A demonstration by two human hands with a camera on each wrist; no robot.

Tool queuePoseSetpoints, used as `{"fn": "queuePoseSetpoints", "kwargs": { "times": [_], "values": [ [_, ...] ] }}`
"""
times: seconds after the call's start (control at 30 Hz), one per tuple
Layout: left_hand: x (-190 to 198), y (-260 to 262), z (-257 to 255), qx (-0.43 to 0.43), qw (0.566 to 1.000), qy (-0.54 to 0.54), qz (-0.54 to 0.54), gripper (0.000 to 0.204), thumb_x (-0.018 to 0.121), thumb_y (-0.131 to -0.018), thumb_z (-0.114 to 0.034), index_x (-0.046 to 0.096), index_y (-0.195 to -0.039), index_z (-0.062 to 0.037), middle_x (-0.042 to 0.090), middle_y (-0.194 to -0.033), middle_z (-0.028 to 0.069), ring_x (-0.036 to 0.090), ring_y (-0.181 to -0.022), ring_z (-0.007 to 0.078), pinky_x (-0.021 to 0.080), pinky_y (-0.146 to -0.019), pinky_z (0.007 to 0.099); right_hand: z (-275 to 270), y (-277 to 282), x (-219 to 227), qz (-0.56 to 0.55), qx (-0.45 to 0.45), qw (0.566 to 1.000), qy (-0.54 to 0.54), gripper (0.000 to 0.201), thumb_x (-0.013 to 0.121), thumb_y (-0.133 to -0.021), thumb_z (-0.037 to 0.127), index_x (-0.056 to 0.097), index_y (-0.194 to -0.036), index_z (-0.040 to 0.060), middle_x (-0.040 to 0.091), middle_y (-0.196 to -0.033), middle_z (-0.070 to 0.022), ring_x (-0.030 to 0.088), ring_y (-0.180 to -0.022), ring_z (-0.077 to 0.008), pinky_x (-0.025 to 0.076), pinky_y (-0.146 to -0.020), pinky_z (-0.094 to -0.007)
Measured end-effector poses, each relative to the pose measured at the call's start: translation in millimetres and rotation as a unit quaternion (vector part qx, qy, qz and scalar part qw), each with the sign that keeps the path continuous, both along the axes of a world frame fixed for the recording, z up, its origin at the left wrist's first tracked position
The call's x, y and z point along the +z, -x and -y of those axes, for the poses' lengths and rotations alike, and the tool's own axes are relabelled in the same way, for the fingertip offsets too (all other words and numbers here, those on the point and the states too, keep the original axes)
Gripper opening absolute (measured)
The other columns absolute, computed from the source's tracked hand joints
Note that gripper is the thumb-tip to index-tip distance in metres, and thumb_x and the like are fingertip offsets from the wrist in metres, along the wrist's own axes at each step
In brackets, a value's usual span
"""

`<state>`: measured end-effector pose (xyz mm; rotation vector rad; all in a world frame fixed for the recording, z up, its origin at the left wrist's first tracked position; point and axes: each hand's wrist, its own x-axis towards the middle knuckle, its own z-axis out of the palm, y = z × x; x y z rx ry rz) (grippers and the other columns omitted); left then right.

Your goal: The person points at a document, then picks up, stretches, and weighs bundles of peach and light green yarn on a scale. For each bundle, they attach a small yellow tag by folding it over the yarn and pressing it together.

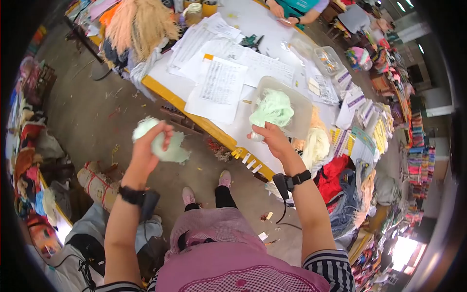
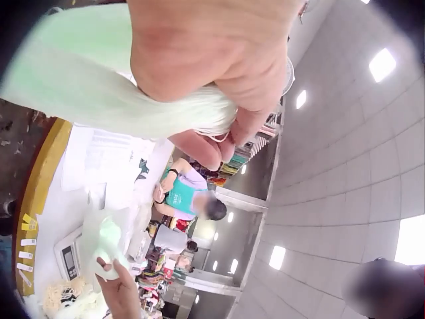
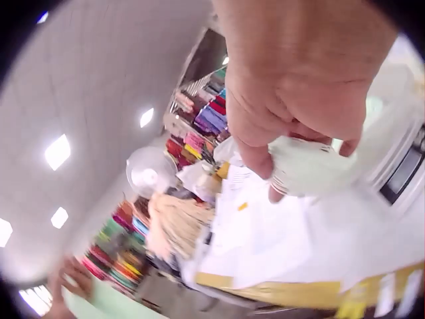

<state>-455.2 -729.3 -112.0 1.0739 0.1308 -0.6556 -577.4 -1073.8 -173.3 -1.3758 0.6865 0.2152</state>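
My left hand [image 1: 150, 141] grips a hank of pale green yarn [image 1: 174, 147] over the floor, left of the table. In the left wrist view the fingers curl round the gathered strands [image 2: 192, 113], and the rest of the hank spreads away to the left. My right hand [image 1: 273, 138] pinches the bunched end of another pale green hank [image 1: 272, 108]. The loose part of that hank lies in a translucent plastic tub [image 1: 302, 109] on the table. A scale [image 2: 68, 256] shows beside the tub in the left wrist view.
Printed sheets [image 1: 216, 90] cover much of the white table, which has a yellow edge [image 1: 165, 95]. Peach yarn [image 1: 138, 29] is heaped at the far left corner. Red yarn [image 1: 333, 175] and other hanks lie on the right. Another person's hands [image 1: 284, 14] are at the far side.
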Motion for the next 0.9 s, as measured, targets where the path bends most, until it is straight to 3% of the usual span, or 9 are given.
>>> {"fn": "queuePoseSetpoints", "kwargs": {
  "times": [0.03,0.13,0.3,0.4,0.57,0.63,0.9],
  "values": [
    [-5.4,-2.8,11.1,-0.019,1.000,-0.008,-0.013,0.019,0.062,-0.088,-0.017,0.064,-0.091,0.0016,0.065,-0.079,0.0094,0.056,-0.063,0.0121,0.041,-0.052,0.0235,-15.1,-7.2,27.2,0.027,0.022,0.997,-0.076,0.028,0.062,-0.089,0.019,0.058,-0.109,0.0015,0.067,-0.099,-0.0073,0.061,-0.092,-0.0137,0.045,-0.082,-0.0290],
    [-30.7,-7.8,45.5,-0.105,0.992,-0.045,-0.047,0.023,0.065,-0.086,-0.021,0.066,-0.091,0.0006,0.067,-0.081,0.0097,0.056,-0.063,0.0107,0.040,-0.051,0.0236,-30.8,-22.7,37.6,0.068,0.045,0.988,-0.129,0.031,0.062,-0.089,0.019,0.055,-0.114,0.0013,0.066,-0.099,-0.0074,0.063,-0.094,-0.0168,0.045,-0.090,-0.0322],
    [-47.1,-4.2,95.3,-0.208,0.972,-0.098,-0.044,0.025,0.065,-0.088,-0.028,0.066,-0.097,-0.0054,0.067,-0.088,0.0029,0.055,-0.071,0.0078,0.039,-0.053,0.0207,-49.2,-34.0,41.8,0.086,0.064,0.985,-0.139,0.028,0.060,-0.090,0.015,0.058,-0.114,0.0004,0.066,-0.103,-0.0077,0.063,-0.095,-0.0155,0.045,-0.089,-0.0308],
    [-31.9,-2.9,110.5,-0.196,0.977,-0.071,-0.037,0.023,0.067,-0.088,-0.030,0.066,-0.095,-0.0082,0.066,-0.088,0.0002,0.055,-0.075,0.0066,0.038,-0.054,0.0212,-58.0,-35.2,38.6,0.079,0.052,0.985,-0.143,0.028,0.060,-0.090,0.013,0.060,-0.114,-0.0003,0.066,-0.103,-0.0070,0.062,-0.093,-0.0129,0.047,-0.084,-0.0280],
    [-37.9,-5.4,119.3,-0.248,0.966,-0.065,0.037,0.015,0.069,-0.084,-0.024,0.066,-0.088,-0.0096,0.063,-0.075,-0.0009,0.056,-0.070,0.0072,0.035,-0.056,0.0221,-64.6,-32.7,44.7,0.104,0.024,0.987,-0.121,0.027,0.059,-0.090,0.012,0.060,-0.113,-0.0021,0.066,-0.102,-0.0073,0.062,-0.090,-0.0127,0.049,-0.080,-0.0271],
    [-39.7,-3.1,124.1,-0.203,0.976,-0.053,0.048,0.012,0.067,-0.082,-0.019,0.066,-0.086,-0.0079,0.063,-0.071,-0.0001,0.056,-0.068,0.0082,0.036,-0.058,0.0226,-62.9,-31.6,36.8,0.119,0.021,0.988,-0.094,0.026,0.058,-0.090,0.011,0.060,-0.112,-0.0031,0.066,-0.099,-0.0074,0.063,-0.086,-0.0131,0.049,-0.078,-0.0271],
    [-23.1,0.0,128.8,-0.178,0.981,-0.026,0.066,0.014,0.068,-0.081,-0.013,0.066,-0.091,-0.0045,0.065,-0.079,0.0018,0.058,-0.073,0.0092,0.040,-0.063,0.0239,-62.3,-29.3,45.8,0.122,-0.005,0.992,-0.040,0.022,0.058,-0.088,0.009,0.061,-0.106,-0.0036,0.067,-0.096,-0.0059,0.062,-0.084,-0.0105,0.049,-0.077,-0.0262]
  ]
}}
